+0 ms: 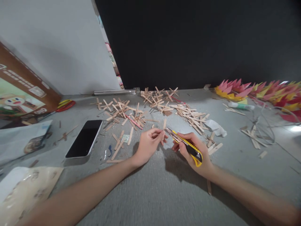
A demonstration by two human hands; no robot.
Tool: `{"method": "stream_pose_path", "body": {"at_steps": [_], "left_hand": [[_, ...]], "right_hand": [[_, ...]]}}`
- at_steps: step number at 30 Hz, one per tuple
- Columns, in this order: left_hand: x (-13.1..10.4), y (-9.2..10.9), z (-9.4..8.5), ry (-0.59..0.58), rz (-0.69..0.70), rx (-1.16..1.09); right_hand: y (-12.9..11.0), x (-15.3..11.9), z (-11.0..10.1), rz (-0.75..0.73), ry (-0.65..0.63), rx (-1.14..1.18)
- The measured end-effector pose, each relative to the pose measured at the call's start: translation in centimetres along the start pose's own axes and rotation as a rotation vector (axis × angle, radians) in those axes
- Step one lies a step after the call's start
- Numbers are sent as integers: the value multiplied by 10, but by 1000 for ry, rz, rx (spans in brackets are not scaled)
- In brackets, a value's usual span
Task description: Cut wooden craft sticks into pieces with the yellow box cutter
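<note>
My left hand (pixel 149 144) pinches a short wooden stick (pixel 165 123) that points up and away from its fingertips. In my right hand (pixel 197 150) is a yellow and black utility knife (pixel 188 145), its blade end close to the stick at my left fingertips. Whether the blade touches the wood cannot be made out. Behind my hands lie a pile of crossed sticks (pixel 122 110) and a heap of loose sticks (pixel 191 116). A few loose sticks (pixel 118 141) rest left of my left hand.
A phone (pixel 84 138) lies at the left, near scissors (pixel 64 105) and a brown box (pixel 25 84). At the right are pink and yellow paper shapes (pixel 235 91), a glue stick (pixel 241 106) and a crumpled tissue (pixel 216 127). A black panel (pixel 199 44) stands behind.
</note>
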State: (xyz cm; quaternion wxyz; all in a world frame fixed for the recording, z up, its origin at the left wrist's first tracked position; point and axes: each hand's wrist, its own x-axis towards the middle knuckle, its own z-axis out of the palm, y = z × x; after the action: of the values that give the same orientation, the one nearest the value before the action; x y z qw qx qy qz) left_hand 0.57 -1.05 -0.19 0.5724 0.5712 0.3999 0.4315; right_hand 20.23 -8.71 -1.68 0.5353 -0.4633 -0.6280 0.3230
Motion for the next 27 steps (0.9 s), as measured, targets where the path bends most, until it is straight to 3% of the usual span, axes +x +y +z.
{"method": "stream_pose_path", "body": {"at_steps": [10,18,27], "left_hand": [[0,2,-1,-28,0,-43],[-1,4,-1,-4,28,-32],[0,1,-1,-5,26,-10]], "right_hand": [[-10,7,-3,77,11,200],[-3,11,-2,174,26,319],[8,22,3,321,181,504]]}}
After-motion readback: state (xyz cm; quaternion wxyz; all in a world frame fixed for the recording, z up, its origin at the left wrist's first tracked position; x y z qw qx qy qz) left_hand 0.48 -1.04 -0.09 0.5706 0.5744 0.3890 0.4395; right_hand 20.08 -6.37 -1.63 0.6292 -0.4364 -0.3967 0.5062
